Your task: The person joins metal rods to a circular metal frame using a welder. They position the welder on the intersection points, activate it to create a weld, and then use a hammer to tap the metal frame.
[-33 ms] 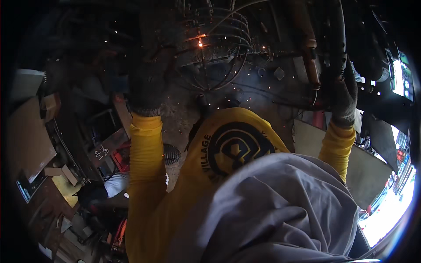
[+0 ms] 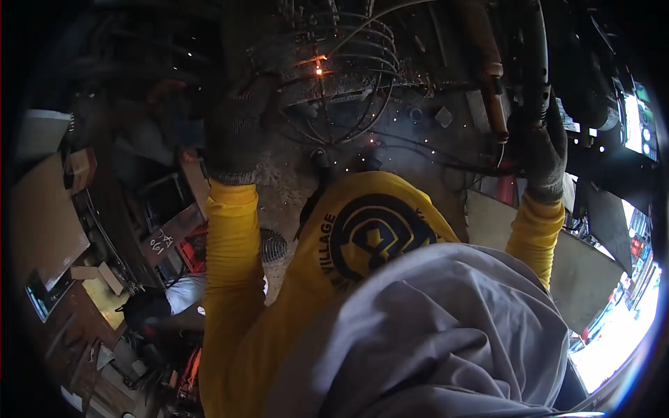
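A round wire cage [image 2: 355,52] of curved metal rods is at the top centre, with one joint glowing orange. Small sparks scatter around and below it. My left hand [image 2: 240,132], in a dark knitted glove, is raised beside the cage's left side; its fingers are lost in shadow. My right hand [image 2: 547,153], also gloved, is closed around the lower end of a grey metal tube with holes [image 2: 536,63]. Just left of that hand hangs a copper-coloured welding torch nozzle [image 2: 495,108], a thin wire sticking out of its tip. I cannot see anything gripping it.
Brown boards [image 2: 45,209] and scrap pieces lie at the left, near a red plastic crate [image 2: 194,252]. A pale sheet panel [image 2: 557,258] leans at the right. A dark cable [image 2: 425,157] crosses the floor below the cage. A coiled metal piece [image 2: 273,245] sits beside my left forearm.
The sparks have scattered to different spots and look fewer around the cage. The orange glow is slightly smaller. Both hands stay in nearly the same place.
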The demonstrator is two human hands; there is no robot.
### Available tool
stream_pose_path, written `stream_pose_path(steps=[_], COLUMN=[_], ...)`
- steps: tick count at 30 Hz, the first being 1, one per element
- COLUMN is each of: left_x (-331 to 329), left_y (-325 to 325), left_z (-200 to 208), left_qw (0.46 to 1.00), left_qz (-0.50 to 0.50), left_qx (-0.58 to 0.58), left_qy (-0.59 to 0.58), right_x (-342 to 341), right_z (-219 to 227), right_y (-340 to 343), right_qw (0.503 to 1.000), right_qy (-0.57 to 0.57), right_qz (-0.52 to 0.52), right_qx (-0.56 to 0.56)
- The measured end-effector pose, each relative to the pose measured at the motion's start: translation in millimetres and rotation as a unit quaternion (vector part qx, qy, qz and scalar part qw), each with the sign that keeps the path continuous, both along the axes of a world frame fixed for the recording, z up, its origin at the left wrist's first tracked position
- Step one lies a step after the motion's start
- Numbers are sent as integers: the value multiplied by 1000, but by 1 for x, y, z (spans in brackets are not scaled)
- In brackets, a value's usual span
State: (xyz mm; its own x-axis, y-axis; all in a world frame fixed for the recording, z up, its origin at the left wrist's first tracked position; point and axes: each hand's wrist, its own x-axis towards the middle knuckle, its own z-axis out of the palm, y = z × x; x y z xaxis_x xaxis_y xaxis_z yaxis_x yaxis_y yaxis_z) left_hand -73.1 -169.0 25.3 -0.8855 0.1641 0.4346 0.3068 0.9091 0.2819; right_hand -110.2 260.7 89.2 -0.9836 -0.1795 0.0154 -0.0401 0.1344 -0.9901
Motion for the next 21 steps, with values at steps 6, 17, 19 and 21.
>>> stream_pose_path(steps=[6,17,19,21], left_x=[-2,-2,0,4], left_y=[2,2,-1,-6], left_z=[4,3,-1,-7], left_qw=[999,998,998,997], left_qz=[7,15,25,36], left_qx=[-20,-54,-60,-62], left_qy=[39,32,9,-7], right_x=[-1,-1,-1,-2], right_z=[-1,-3,-4,-1], right_y=[-1,-5,-5,-5], right_qw=[999,999,999,999], right_qy=[-33,-40,-36,-30], right_qz=[-17,-4,-3,-21], right_qx=[19,5,7,33])
